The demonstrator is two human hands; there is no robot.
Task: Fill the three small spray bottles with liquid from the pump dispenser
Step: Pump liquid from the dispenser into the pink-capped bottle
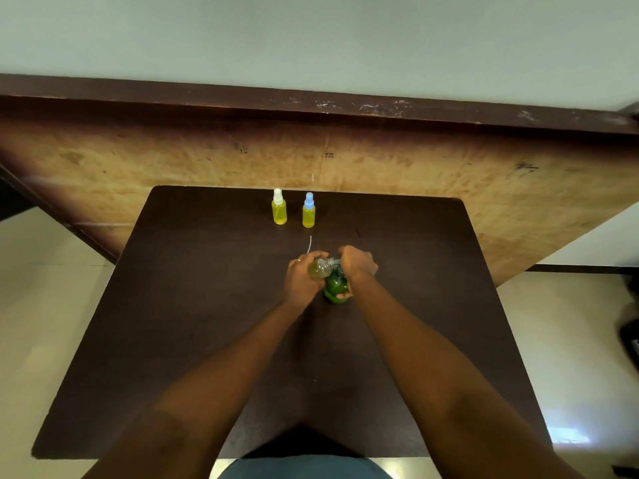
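Two small spray bottles full of yellow liquid stand at the far side of the dark table (207,323): one with a white cap (279,207) and one with a blue cap (308,210). In the middle of the table my left hand (302,276) grips a third small clear bottle (320,267), uncapped and tilted against the spout of the green pump dispenser (334,288). My right hand (358,262) is curled over the dispenser's pump head, and its thumb reaches down the green body. A thin white dip tube (309,244) lies just beyond my hands.
A long worn wooden board (415,167) with a dark rim stands behind the table's far edge. Pale floor tiles show on both sides of the table. Some dark objects sit at the right edge of the view.
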